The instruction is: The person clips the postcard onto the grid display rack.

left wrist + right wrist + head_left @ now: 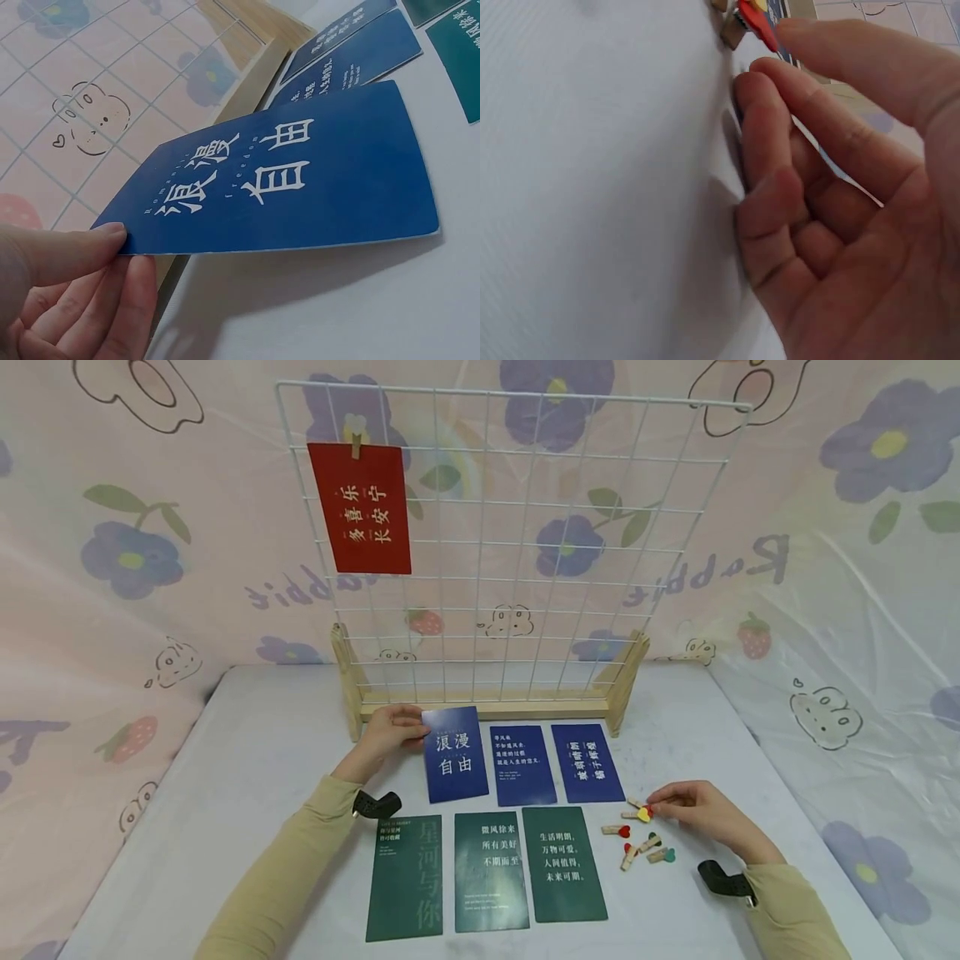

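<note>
A blue card (455, 755) with large white characters is lifted at one edge. My left hand (397, 731) pinches that edge between thumb and fingers, as the left wrist view shows. My right hand (693, 814) is low over the table with its fingers bent loosely. Its fingertips are at a small wooden clothespin with a red heart (759, 24), beside a yellow one (644, 814); no grip on either shows. Several more clothespins (630, 858) with heart tops lie just left of this hand.
A white wire grid (510, 502) stands in a wooden base (487, 708) at the back. A red card (363, 539) hangs from it by a clothespin. Blue cards (523, 766) and green cards (491, 872) lie in two rows on the white tabletop (247, 760).
</note>
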Demonstrator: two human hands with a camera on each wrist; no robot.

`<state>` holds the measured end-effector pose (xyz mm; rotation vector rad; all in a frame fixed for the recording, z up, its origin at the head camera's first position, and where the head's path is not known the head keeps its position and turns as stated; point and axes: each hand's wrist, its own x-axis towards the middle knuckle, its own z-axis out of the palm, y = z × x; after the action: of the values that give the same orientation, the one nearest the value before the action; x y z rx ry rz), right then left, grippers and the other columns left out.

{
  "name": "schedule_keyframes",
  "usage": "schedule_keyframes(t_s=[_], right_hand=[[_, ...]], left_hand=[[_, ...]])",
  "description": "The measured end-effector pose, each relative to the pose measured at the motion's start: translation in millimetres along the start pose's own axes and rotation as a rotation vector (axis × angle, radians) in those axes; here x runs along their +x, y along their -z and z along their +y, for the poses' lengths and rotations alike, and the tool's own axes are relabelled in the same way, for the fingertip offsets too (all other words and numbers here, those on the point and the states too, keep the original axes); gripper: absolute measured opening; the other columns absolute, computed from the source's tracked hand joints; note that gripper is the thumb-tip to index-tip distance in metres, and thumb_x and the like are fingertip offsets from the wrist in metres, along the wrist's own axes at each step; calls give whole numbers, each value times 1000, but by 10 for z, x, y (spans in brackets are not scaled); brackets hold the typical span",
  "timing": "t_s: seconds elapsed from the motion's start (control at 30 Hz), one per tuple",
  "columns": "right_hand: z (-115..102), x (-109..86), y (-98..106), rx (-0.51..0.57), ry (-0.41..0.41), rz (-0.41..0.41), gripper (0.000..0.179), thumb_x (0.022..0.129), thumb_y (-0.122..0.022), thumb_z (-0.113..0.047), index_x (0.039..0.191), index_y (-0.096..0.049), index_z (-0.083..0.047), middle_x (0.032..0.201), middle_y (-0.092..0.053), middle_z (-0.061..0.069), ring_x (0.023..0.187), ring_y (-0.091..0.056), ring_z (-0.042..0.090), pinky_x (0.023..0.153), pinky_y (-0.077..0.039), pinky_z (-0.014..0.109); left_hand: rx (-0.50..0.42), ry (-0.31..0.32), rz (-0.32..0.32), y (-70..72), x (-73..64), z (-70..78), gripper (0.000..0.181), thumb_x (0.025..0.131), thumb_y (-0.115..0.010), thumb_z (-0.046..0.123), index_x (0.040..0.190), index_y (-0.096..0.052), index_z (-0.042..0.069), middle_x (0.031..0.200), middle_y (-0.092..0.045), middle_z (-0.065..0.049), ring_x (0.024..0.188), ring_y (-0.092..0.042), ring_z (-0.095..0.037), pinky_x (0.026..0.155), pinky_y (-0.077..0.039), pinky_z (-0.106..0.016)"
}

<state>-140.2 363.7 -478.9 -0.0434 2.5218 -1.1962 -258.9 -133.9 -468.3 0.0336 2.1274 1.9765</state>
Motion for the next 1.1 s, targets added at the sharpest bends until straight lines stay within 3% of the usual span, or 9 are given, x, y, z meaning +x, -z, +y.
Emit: schedule_keyframes(t_s=[0.13,0.43,0.57,0.83,1.1], right_hand=[[-5,5,-17,-9,7,-2,32,88,-70,-25,109,-68,0,99,-68,8,80,-57,20,67,-50,23],[-32,24,-27,-52,39,6,28,87,-72,-25,103,-70,-3,89,-66,4,73,-53,17,60,-46,22],[-38,30,-36,-44,54,7,24,87,-71,-23,100,-70,-3,87,-65,5,72,-51,17,59,-44,22],[-66,15,-49,-12,51,11,21,89,-70,-19,99,-68,-1,92,-66,7,74,-52,18,60,-44,23],[-61,8,-66,-3,24,14,20,91,-67,-18,101,-66,-1,96,-66,8,76,-51,20,59,-44,24]], left_hand=[[-2,2,-5,1,-17,7,40,84,-69,-6,120,-51,-12,100,-66,-25,73,-66,-13,76,-57,-37],[-3,20,13,40,38,-41,37,85,-68,-6,118,-54,-10,92,-69,-14,73,-66,-13,79,-56,-40],[2,17,22,55,52,-46,36,85,-68,-5,118,-54,-11,94,-70,-16,73,-67,-14,78,-56,-38],[-36,-32,9,42,-9,-3,31,84,-71,-2,110,-57,-11,91,-70,-16,72,-67,-15,70,-58,-31],[-29,19,38,-4,8,-22,35,85,-70,-3,116,-56,-11,93,-70,-13,76,-67,-14,77,-57,-35]])
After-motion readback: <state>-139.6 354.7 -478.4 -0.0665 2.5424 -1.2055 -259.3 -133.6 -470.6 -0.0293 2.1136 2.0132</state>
